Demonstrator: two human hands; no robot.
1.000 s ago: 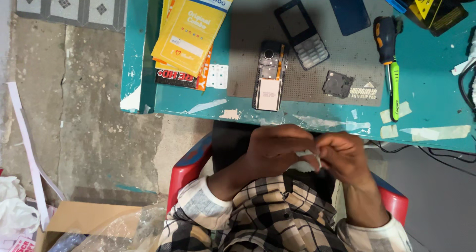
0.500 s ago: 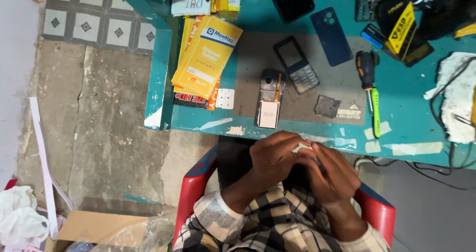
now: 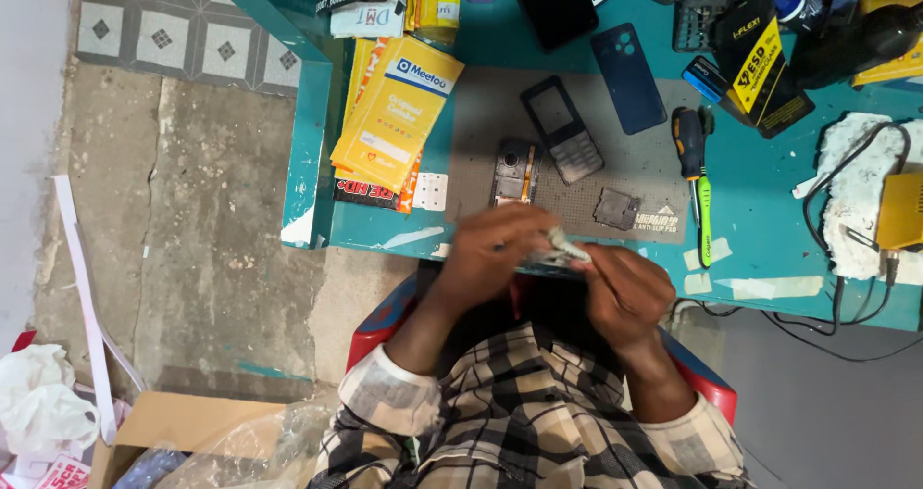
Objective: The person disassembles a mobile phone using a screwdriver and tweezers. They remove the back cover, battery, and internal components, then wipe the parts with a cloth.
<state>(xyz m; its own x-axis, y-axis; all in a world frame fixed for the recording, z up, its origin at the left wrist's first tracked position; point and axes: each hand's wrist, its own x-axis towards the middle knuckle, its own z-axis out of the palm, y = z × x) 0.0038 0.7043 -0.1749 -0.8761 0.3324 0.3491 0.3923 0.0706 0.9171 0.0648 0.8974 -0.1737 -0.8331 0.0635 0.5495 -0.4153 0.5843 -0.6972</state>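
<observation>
Teal workbench (image 3: 769, 210), grey mat (image 3: 481, 124), opened phone (image 3: 515, 174), left hand (image 3: 495, 253) and right hand (image 3: 625, 292) pinching small blurred part (image 3: 558, 252) between fingertips

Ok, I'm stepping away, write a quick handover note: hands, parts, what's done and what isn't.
Left hand and right hand: both pinch a small pale part between them at the table's near edge; blurred, so what it is cannot be told.
On the grey mat: opened phone body, keypad phone front, small dark square part.
Beside the mat: screwdriver, untouched, and blue back cover.
Done: phone taken apart.
Left: phone not reassembled; part not yet set down.
</observation>
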